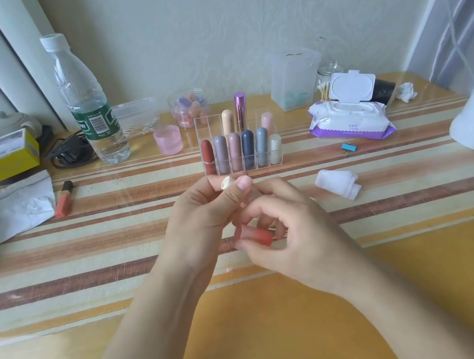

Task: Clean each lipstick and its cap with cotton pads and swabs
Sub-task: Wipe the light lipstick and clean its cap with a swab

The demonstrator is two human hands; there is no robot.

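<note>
Two hands work just in front of the clear lipstick organiser [202,126]. The left hand [200,214] pinches a small cream piece [226,183] between thumb and forefinger; what it is, I cannot tell. The right hand [295,232] curls its fingers round a coral-red lipstick tube [257,237], likely steadying it for wiping. A folded white pad [338,185] lies front-right of the organiser, handy.

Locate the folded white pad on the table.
In the head view, the folded white pad lies on the striped cloth, right of the right hand, in front of the wipes pack, by the blue clip.
</note>
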